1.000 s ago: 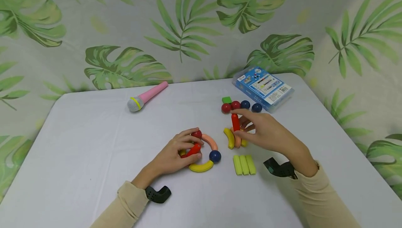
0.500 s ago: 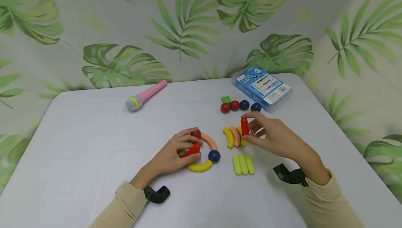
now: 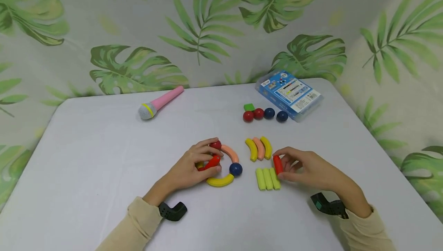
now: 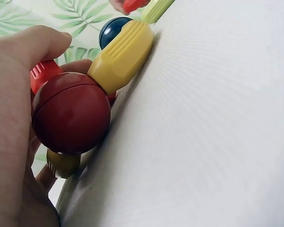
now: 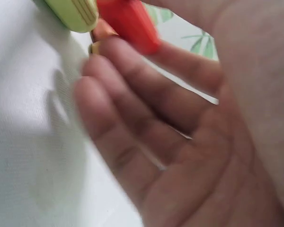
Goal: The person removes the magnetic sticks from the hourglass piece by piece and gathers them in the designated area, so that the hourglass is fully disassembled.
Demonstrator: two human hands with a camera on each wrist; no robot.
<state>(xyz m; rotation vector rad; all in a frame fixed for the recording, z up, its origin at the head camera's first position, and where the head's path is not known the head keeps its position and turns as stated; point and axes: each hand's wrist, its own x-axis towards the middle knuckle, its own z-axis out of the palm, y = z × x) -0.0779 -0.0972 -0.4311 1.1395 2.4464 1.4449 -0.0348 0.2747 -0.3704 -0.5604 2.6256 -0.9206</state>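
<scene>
My left hand (image 3: 190, 166) grips the near-left side of a ring of toy building pieces, its fingers and thumb around a red rod (image 3: 212, 163). The ring also has a yellow curved piece (image 3: 220, 182), a blue ball (image 3: 235, 169), a pink curved piece (image 3: 230, 153) and a red ball (image 3: 216, 145). In the left wrist view another red ball (image 4: 71, 113) sits under the palm beside the yellow piece (image 4: 123, 56). Between thumb and index finger my right hand (image 3: 308, 168) pinches a second red rod (image 3: 278, 165), alongside three light green rods (image 3: 268, 178).
Beyond the green rods lie two yellow curved pieces (image 3: 251, 150) and a pink one (image 3: 258, 148). Farther back are red balls (image 3: 248, 116), blue balls (image 3: 269, 113), a green block (image 3: 249, 107) and a blue box (image 3: 290, 94). A pink toy microphone (image 3: 160, 103) lies at the back left.
My right hand has carried the red rod toward me and to the right, from over the curved pieces down to the green rods. My left hand stays on the ring.
</scene>
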